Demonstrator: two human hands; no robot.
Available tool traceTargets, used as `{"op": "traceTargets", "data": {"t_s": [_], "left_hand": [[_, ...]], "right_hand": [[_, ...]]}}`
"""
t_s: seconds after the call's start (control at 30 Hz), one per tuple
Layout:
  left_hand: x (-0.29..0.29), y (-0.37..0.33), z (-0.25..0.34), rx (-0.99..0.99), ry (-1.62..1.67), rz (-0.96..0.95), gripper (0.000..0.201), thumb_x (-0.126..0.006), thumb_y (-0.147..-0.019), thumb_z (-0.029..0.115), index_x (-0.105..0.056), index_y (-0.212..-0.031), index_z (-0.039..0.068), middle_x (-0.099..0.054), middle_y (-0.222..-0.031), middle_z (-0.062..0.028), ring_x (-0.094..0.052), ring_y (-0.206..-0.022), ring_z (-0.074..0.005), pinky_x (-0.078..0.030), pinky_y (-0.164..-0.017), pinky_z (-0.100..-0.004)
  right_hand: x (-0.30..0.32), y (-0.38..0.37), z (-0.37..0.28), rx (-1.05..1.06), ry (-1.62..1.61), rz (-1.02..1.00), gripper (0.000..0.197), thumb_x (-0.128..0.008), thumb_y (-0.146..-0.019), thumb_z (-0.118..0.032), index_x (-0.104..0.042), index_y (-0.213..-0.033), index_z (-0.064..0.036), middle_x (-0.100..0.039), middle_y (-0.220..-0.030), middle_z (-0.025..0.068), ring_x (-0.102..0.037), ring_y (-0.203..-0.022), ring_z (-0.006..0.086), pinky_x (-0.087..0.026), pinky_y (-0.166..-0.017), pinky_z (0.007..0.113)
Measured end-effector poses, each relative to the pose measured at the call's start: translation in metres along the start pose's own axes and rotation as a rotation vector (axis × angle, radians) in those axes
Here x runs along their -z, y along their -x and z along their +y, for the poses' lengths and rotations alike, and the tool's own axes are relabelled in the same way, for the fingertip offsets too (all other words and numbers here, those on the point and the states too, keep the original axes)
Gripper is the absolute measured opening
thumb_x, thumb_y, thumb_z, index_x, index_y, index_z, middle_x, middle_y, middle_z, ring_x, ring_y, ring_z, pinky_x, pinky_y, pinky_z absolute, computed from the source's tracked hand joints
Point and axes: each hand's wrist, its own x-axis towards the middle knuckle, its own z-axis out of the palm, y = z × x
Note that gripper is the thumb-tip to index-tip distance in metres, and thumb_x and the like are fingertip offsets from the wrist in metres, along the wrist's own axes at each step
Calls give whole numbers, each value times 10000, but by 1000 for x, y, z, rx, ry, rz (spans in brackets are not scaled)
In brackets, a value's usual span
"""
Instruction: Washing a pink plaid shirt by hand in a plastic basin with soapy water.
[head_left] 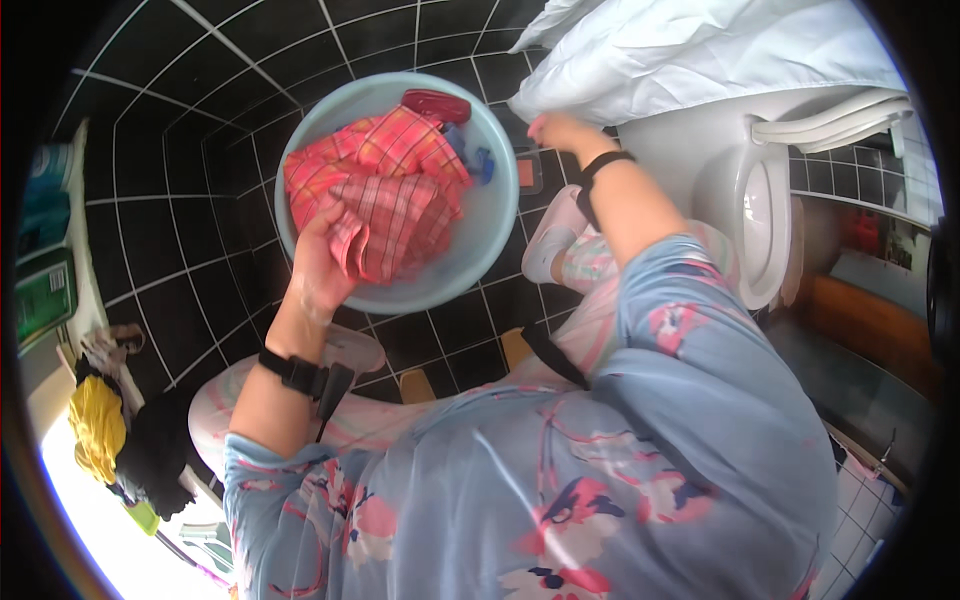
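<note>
- Blue flowered top (pixel 450 500) on the person, nearest the camera, fills the lower middle of the view.
- Dark tiled floor (pixel 452 345) with pale grout lies beneath the basin.
- White cloth (pixel 700 50) hangs at the upper right, its lower left corner close to the right hand.
- Round pale blue basin (pixel 497 235) stands on the floor in front of the person, left of centre.
- Pink plaid cloth (pixel 410 220) lies bunched inside the basin, toward its left side. Crumpled, it shows no single clear long axis: the far part slants from the left rim up to the far right, while the near fold points back toward the person, its layered edges facing the left hand.
- Of the hands, the left (pixel 322 262) pinches the near fold at its left edge, thumb uppermost.
- Right hand (pixel 565 135) is off the basin, fingers loosely bent and blurred; whether it grips anything, I cannot tell.
- Dark red object (pixel 437 104) rests against the far inner wall.
- Orange-pink block (pixel 526 173) sits just right of the basin.
</note>
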Motion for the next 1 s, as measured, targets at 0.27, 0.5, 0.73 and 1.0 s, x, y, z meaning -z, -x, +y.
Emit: {"op": "traceTargets", "data": {"t_s": [0.27,0.5,0.73,1.0], "left_hand": [[2,-18,-3,-119,23,118,183,-525,-951,154,-578,-1100,62,-688,-991,-58,-682,-860,-184,-561,-818,-339],[-3,-6,-2,-126,102,179,156,-513,-948,136,-579,-1067,60,-688,-921,-38,-686,-811,-169,-592,-734,-311],[-31,3,-5,-129,22,457,113,-518,-956,148,-571,-1019,72,-661,-845,-6,-663,-748,-143,-593,-700,-289],[5,8,-1,-125,41,366,153,-536,-963,203,-576,-1019,67,-665,-865,-18,-665,-779,-152,-576,-738,-291]], "right_hand": [[-140,-63,108,123,330,284,324,-601,-867,-127,-594,-1188,-84,-592,-1199,199,-574,-1157,362,-474,-979,453],[-182,-82,86,-3,7,312,347,-424,-991,-267,-516,-1231,-33,-525,-1265,238,-494,-1198,410,-414,-1015,476],[-159,-55,44,-4,171,237,531,-651,-794,-43,-488,-1296,-109,-453,-1230,212,-453,-1182,405,-438,-1000,465],[-129,-48,61,-107,23,223,673,-780,-705,-116,-477,-1305,-109,-610,-1065,179,-592,-1048,337,-482,-959,450]]}}
